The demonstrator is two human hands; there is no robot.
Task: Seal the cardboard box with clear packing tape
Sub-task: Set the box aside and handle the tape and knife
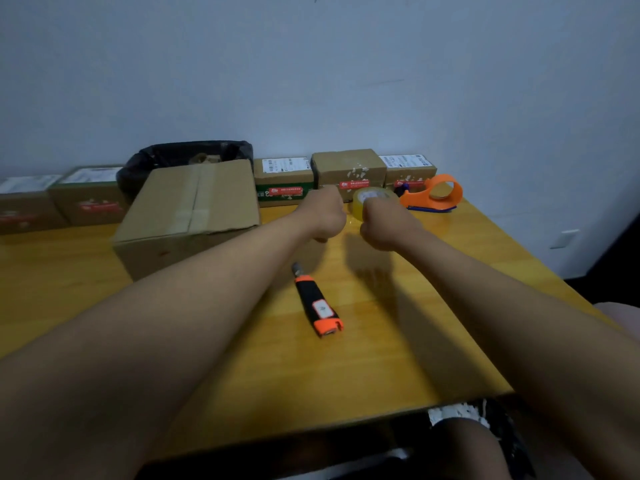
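Observation:
A brown cardboard box (188, 213) sits at the left middle of the wooden table (381, 341), flaps closed, with old tape strips along its top seam. A roll of clear packing tape (363, 199) is held upright just above the table, right of the box. My right hand (382, 225) grips the roll from the near side. My left hand (327, 213) is curled into a fist just left of the roll, thumb and fingers pinched near the roll's edge; whether it holds the tape end is hidden.
An orange and black utility knife (317, 301) lies on the table nearer to me. An orange tape dispenser (434, 195) stands behind the roll. Several small parcels (348, 169) line the wall, and a black-lined bin (188, 157) stands behind the box.

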